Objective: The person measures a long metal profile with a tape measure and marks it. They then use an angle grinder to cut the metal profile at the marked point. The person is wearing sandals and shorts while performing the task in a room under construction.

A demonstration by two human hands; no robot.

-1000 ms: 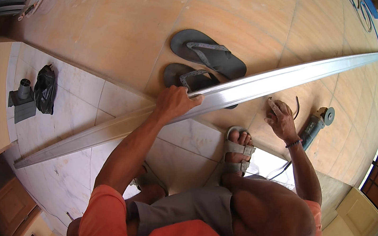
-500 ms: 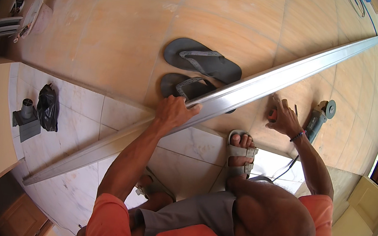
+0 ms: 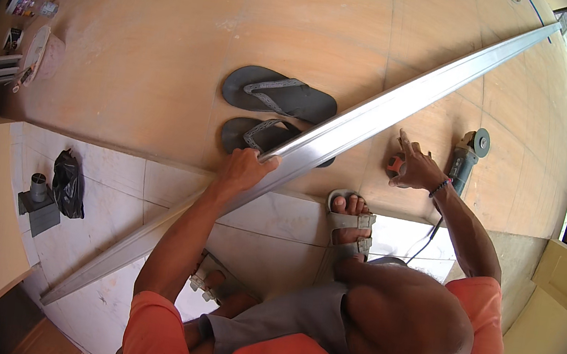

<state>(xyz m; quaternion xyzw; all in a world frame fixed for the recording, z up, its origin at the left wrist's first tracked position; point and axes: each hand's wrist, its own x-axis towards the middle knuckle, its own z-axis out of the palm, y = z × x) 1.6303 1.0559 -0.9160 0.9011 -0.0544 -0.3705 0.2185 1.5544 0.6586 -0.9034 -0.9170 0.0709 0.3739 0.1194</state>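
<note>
A long silvery metal channel (image 3: 377, 120) lies diagonally from the white tiles at lower left to the far right. My left hand (image 3: 244, 174) is closed on its near edge around the middle, thumb on top. To the right of the channel, my right hand (image 3: 419, 168) is low over the orange floor with its fingers apart. Its thumb and fingers stand around a small red and black object (image 3: 394, 164), whose kind is partly hidden. A thin dark tip shows by the fingers, too small to name. Past that hand lies an angle grinder (image 3: 466, 162) with its disc uppermost.
A pair of dark flip-flops (image 3: 276, 97) lies beside the channel, one partly under it. The grinder's cord (image 3: 427, 242) runs toward my sandalled foot (image 3: 351, 222). A black plastic bag (image 3: 67, 184) and a grey pipe fitting (image 3: 38, 189) rest on the tiles at left.
The view has shifted slightly. My left hand keeps its hold on the channel. My right hand stays by the red and black object, its fingers stretched a little further past it.
</note>
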